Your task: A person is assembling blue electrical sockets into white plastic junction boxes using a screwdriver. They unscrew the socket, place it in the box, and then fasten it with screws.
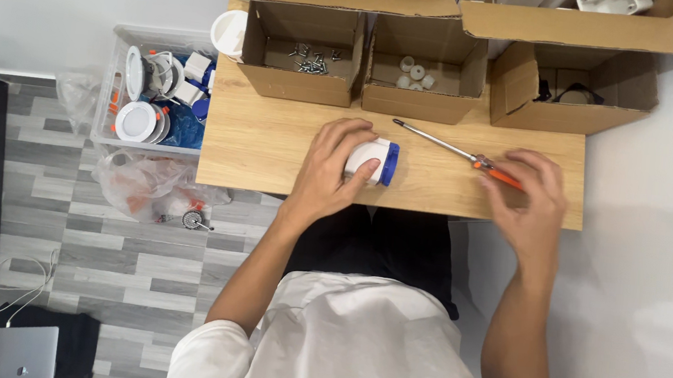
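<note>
My left hand (328, 170) wraps over a white cylinder part with a blue end cap (379, 161), fingers curled around it, pressing it on its side onto the wooden desk (258, 144) near the front edge, about mid-desk. My right hand (526, 197) is loosely curled over the orange handle of a screwdriver (462, 152); fingertips touch the handle, can't tell if it is gripped. The screwdriver lies flat on the desk, metal shaft pointing up-left toward the boxes, tip just beyond the white part. Three open cardboard boxes at the desk's back: left box (297, 87) has screws, middle box (419, 102) has small white caps, right box (574, 113) has dark parts. A clear bin (104, 121) of white round fittings sits on the floor left of the desk.
</note>
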